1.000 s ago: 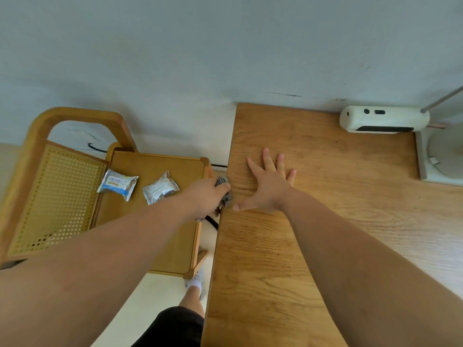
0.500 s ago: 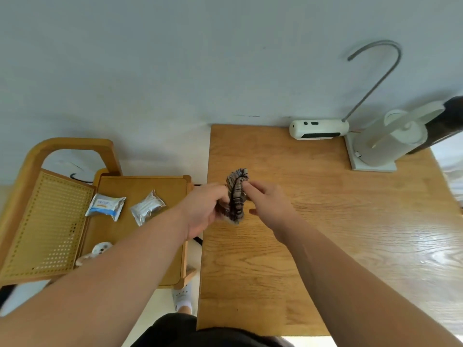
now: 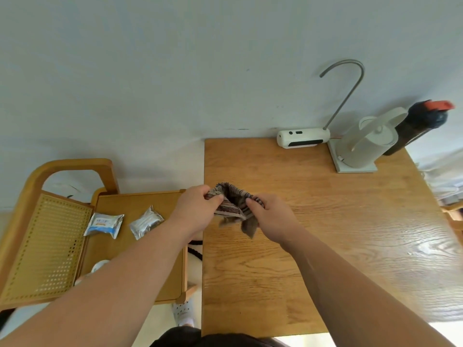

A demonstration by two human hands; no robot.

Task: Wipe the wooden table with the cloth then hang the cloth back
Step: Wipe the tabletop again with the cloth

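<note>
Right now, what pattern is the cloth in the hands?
Striped, brown and grey with pale lines. The cloth shows best in the head view, the only one.

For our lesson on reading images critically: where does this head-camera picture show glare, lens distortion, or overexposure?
Head view: glare whitens the table near its right edge; the wide lens bows the table's sides and stretches both forearms toward the bottom corners; a strip below the table's near edge is blown out white; the cloth, between left hand and right hand, stays sharp.
</note>
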